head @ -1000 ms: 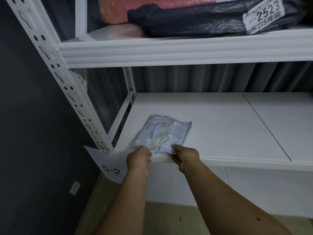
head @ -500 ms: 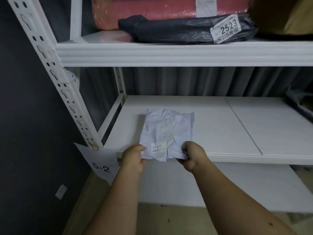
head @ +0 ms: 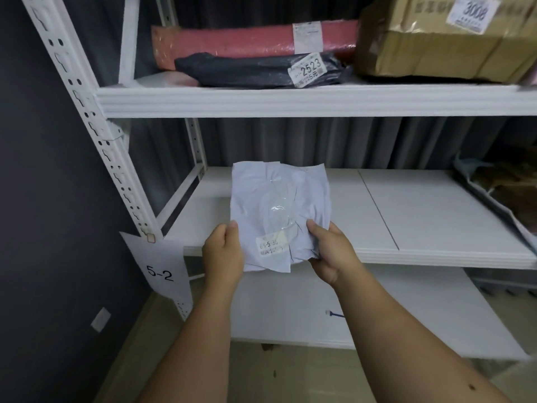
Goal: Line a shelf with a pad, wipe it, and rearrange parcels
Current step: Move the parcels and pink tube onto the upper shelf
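The left hand (head: 223, 251) and the right hand (head: 331, 251) each pinched a bottom corner of the soft, pale grey plastic parcel (head: 280, 210), holding it up in front of the white middle shelf (head: 436, 216). This looked like the parcel-moving step; next it needed a spot, maybe beside the black bag parcel (head: 261, 69) above.

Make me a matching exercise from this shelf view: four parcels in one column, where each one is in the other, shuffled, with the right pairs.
Things:
1. pale grey parcel
2. black parcel
3. pink parcel
4. cardboard box

Places:
A. top shelf, right side, label 3008
B. held by left hand and right hand in front of the middle shelf
C. top shelf, behind the black one
D. top shelf, front, label 2523

Pairs: 1-B, 2-D, 3-C, 4-A
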